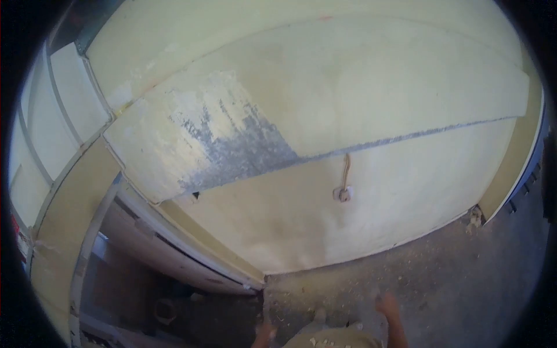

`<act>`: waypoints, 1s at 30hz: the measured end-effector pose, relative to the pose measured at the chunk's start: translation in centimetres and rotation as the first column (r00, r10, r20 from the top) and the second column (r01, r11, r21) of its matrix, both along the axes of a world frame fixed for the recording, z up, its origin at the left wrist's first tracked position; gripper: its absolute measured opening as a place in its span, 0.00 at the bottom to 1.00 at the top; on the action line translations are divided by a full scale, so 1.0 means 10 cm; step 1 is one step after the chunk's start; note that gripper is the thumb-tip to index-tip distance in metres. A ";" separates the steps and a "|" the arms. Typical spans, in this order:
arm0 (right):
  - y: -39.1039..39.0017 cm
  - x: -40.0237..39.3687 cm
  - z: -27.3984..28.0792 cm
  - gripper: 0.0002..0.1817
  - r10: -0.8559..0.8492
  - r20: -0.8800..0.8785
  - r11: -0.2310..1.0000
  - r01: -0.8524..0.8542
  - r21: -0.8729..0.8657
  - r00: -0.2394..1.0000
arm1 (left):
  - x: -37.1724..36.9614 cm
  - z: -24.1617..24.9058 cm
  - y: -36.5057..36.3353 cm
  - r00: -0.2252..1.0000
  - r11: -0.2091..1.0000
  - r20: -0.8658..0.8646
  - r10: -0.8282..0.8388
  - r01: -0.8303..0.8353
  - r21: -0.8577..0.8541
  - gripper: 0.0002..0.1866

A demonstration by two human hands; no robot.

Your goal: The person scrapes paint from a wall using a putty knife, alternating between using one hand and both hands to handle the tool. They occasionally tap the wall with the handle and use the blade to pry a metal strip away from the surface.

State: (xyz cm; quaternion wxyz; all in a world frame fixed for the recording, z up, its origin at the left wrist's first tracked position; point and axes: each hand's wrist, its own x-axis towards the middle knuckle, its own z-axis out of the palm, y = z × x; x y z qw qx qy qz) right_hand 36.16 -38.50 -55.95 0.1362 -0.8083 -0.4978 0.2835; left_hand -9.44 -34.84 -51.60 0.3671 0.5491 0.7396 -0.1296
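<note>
At the bottom of the head view, my right hand [387, 304] hangs low over the floor, its fingers curled. Whatever it may hold is too blurred to name. My left hand [266, 334] is lower and to the left, near the doorway corner, and looks closed too. A small dark shape shows by its fingers, but I cannot make out what it is. Neither hand touches the cream wall [406, 180] in front of me. Across that wall runs a raised cream band [371, 87], with a rough grey patch [249, 145] where the paint is gone.
A socket box [343, 194] with a cable hangs below the band. To the left, a doorway frame [93, 238] opens onto a dark space holding a round object [165, 311]. Small debris litters the grey floor [441, 267]. A pale-edged opening [522, 168] stands at the right.
</note>
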 end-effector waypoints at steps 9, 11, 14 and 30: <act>-0.40 0.26 0.65 0.24 -0.270 -0.136 0.917 0.211 -0.339 0.953 | -0.25 -0.94 -0.68 0.638 0.745 0.386 0.667 -0.578 -0.331 0.23; -0.18 0.16 0.73 0.22 -0.219 -0.320 0.964 0.152 -0.219 0.922 | -0.31 -1.05 -0.77 0.456 0.606 0.406 0.792 -0.667 -0.433 0.22; 0.25 -0.16 1.38 0.17 -0.204 -0.690 0.979 0.163 -0.126 0.694 | -0.24 -1.17 -0.45 0.075 0.455 0.545 0.835 -0.653 -0.606 0.14; 0.87 -1.59 2.50 0.17 0.289 -0.674 0.902 0.042 0.429 0.679 | 1.61 2.21 1.32 0.048 0.862 0.996 -0.076 -0.498 0.090 0.21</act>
